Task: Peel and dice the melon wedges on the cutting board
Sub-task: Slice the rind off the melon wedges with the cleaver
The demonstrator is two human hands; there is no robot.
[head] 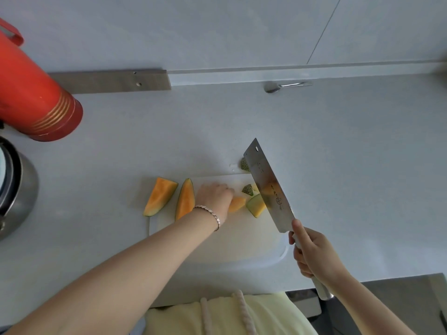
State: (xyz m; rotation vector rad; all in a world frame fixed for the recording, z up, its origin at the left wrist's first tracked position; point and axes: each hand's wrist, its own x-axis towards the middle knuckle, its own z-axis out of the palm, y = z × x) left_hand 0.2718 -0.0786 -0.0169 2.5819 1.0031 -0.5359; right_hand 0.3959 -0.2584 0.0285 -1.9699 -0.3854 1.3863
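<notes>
A white cutting board lies on the counter. Two orange melon wedges with green rind rest at its far left: one half off the board, the other beside my left wrist. My left hand presses down on a peeled orange melon piece. To its right lie a cut piece with pale green rind and a small netted rind scrap. My right hand grips the handle of a cleaver, whose blade is raised and tilted over the cut pieces.
A rind scrap lies on the counter beyond the board. A red thermos and a metal kettle stand at the left. A metal spoon rests near the back wall. The counter's front edge runs just below the board.
</notes>
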